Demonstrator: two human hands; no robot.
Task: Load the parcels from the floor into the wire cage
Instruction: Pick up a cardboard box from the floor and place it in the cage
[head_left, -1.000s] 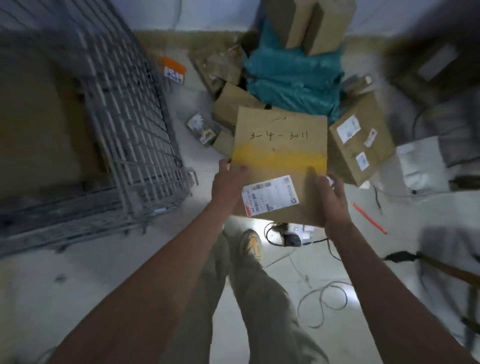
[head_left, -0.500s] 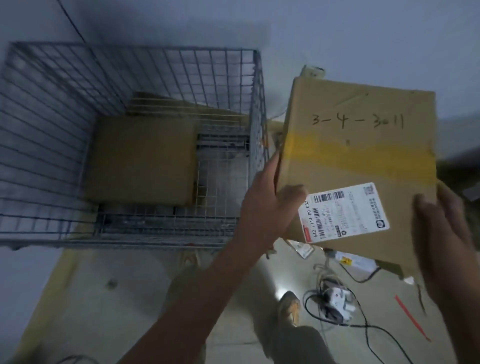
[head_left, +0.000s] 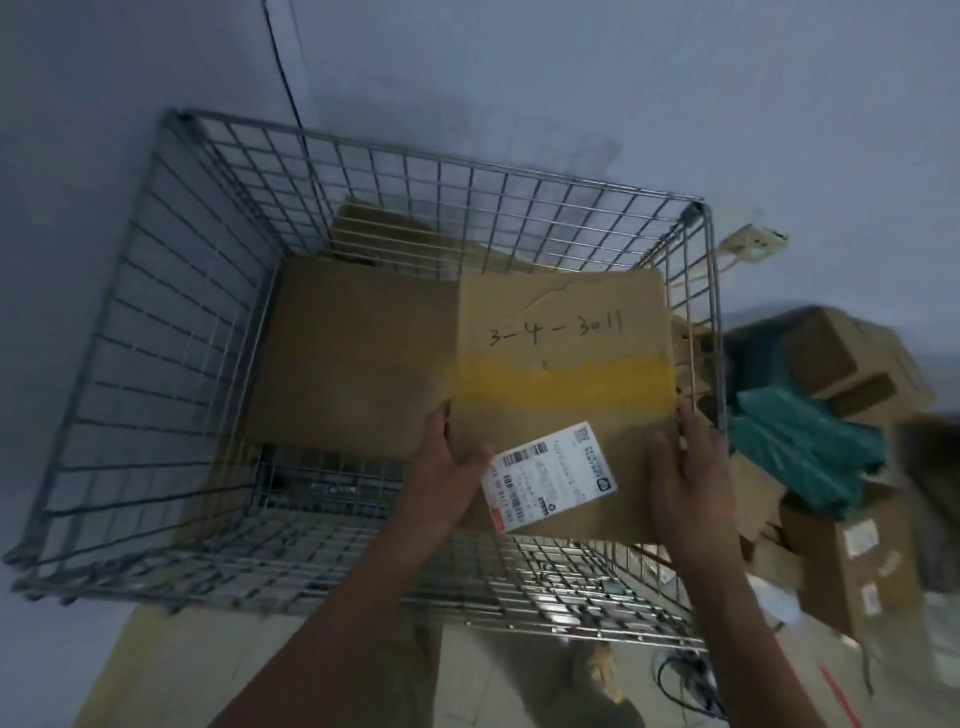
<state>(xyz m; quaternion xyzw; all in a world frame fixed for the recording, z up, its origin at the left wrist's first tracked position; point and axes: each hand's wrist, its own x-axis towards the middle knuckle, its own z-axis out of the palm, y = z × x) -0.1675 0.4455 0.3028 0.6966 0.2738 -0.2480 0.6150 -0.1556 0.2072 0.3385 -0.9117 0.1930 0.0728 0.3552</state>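
Observation:
A brown cardboard parcel (head_left: 561, 364) marked "3-4-3011", with a yellow tape band and a white shipping label, is inside the right part of the wire cage (head_left: 171, 322). My left hand (head_left: 447, 462) grips its near left edge, thumb lying on top. My right hand (head_left: 685, 467) holds its near right edge next to the cage's right wall. Another flat brown parcel (head_left: 353, 358) lies in the cage to its left, touching it. A further box (head_left: 384, 234) sits behind them.
The cage stands in a corner against grey walls. To its right, on the floor, lies a heap of parcels: brown boxes (head_left: 852, 353), a teal bag (head_left: 800, 452) and a labelled box (head_left: 857, 561). Cables (head_left: 685, 680) and my shoes are below the cage's front.
I have turned from the floor pile to the cage. The parcel has gone from beside the cage's right wall, over it, and down inside next to the flat parcel.

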